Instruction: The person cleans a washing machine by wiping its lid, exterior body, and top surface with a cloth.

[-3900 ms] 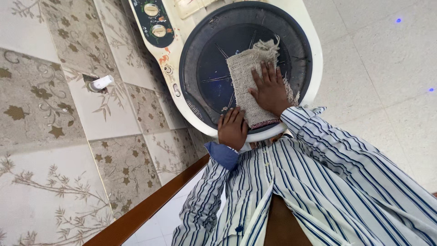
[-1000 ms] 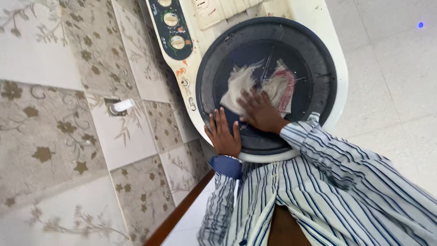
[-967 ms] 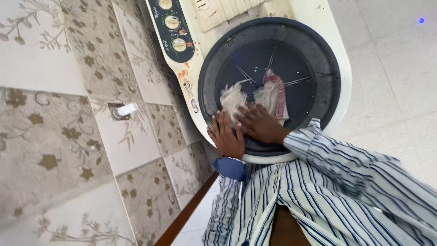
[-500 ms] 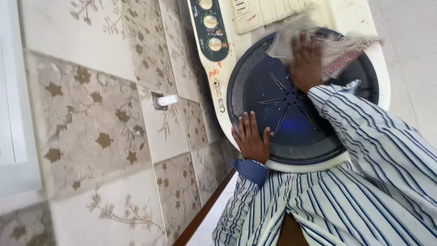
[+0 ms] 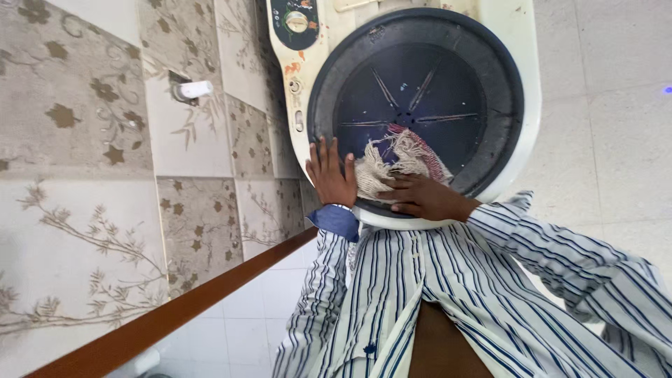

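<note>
The right hand (image 5: 427,198) presses a frayed beige cloth (image 5: 392,162) with a red edge onto the dark round lid (image 5: 448,77) of the white washing machine (image 5: 521,42), its fingers closed on the cloth near the front rim. The left hand (image 5: 330,175) lies flat beside it on the lid's rim, its fingers open and spread, holding nothing. A tiled wall (image 5: 105,140) is at the left.

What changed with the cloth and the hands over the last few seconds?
The right hand swept the frayed cloth from the lid's middle up to the far edge, then back to the near rim, now bunched. The left hand stayed planted on the washing machine lid.
</note>
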